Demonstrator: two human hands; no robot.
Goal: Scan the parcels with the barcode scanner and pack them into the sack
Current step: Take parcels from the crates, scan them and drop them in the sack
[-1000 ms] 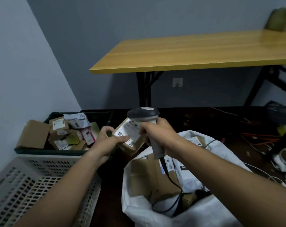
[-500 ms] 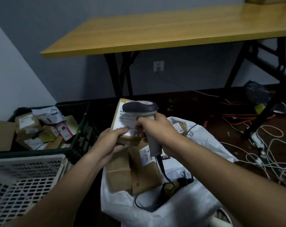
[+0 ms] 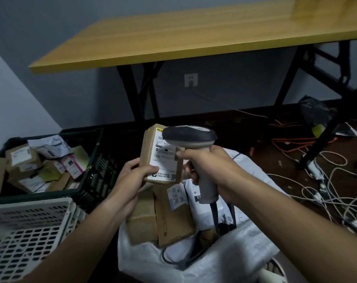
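- Gripping a brown cardboard parcel [image 3: 160,156] at its lower left corner: L hand [image 3: 132,176], thumb across the label face, fingers curled behind. Parcel upright, slightly tilted, white shipping label w/ barcodes facing the camera.
- R hand [image 3: 210,170] wrapped round the grey handle of the barcode scanner [image 3: 196,152]; index finger stretched fwd, tip touching the label's right edge. Scanner head dark grey on top, sits just in front of the parcel's upper right, overlapping it in view.
- Scanner cable [image 3: 215,215] drops from the handle base down into the sack.
- White sack [image 3: 224,252] directly below both hands, mouth open. Inside: at least two brown boxes [image 3: 151,219] side by side, a white mailer w/ label to their right; other contents too dark to make out.
- Dark green crate [image 3: 91,170] to the left, holding more parcels [image 3: 40,160]: brown boxes, a grey poly bag, a pink-labelled pack.
- White perforated basket [image 3: 28,231] at lower left, nearer than the crate.
- Yellow-topped table [image 3: 194,31] w/ black legs across the back; wall socket [image 3: 191,80] under it w/ a cord plugged in.
- Tangle of white and orange cables [image 3: 327,180] on the dark floor at right.
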